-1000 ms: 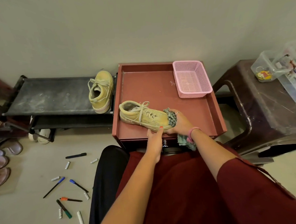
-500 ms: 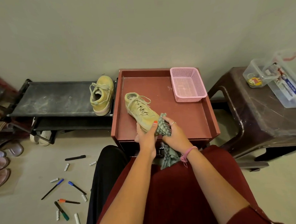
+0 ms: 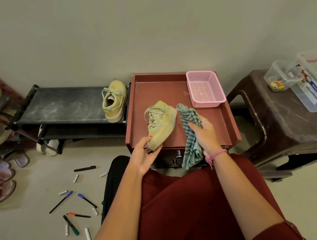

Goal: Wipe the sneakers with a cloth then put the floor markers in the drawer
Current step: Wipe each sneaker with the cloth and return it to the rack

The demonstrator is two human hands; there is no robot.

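A yellow-green sneaker rests on the red cabinet top, tipped onto its side with its toe pointing toward the near edge and its laces facing left. The left hand grips the toe end, thumb on the upper and fingers curled under the sole at the cabinet's near-left corner. The right hand clutches a green striped cloth, fingers wrapped round its middle; the cloth's upper end stands just beside the sneaker's right side, whether touching it I cannot tell, and its lower end hangs down over the cabinet's front, past the drawer handle. A pink band circles the right wrist.

The second sneaker sits on the right end of the black shoe rack, left of the cabinet, heel toward the viewer. A pink mesh basket stands in the far-right corner of the cabinet top.

The floor markers lie scattered on the floor at the near left, well apart from the cabinet: a black one nearest the rack, two blue-capped, one orange-capped and one green-capped, with several loose white caps among them.

To the right stands a dark brown plastic stool bearing clear plastic containers. Slippers line the far-left edge of the floor.
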